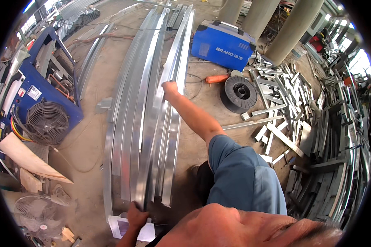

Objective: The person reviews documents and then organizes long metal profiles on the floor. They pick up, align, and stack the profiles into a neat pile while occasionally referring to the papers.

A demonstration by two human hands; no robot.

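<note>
A long, shiny metal profile (157, 119) is held slantwise over several similar metal profiles (125, 107), which lie side by side on the floor. My left hand (137, 215) is closed around its near end, low in the view. Farther along, my right hand (169, 88) grips the same profile with the arm stretched out. The palm sides of both hands are hidden. Beside my left hand lies a white sheet (146, 233) with a purplish patch, partly covered by my wrist.
Right of the profiles are a blue welding machine (222, 45), a black wire spool (231, 102), an orange tool-like object (217, 78) and a heap of cut metal pieces (290, 94). A blue-framed machine (66, 105) with a fan stands left. Stacked metal lengths (323, 181) line the right side.
</note>
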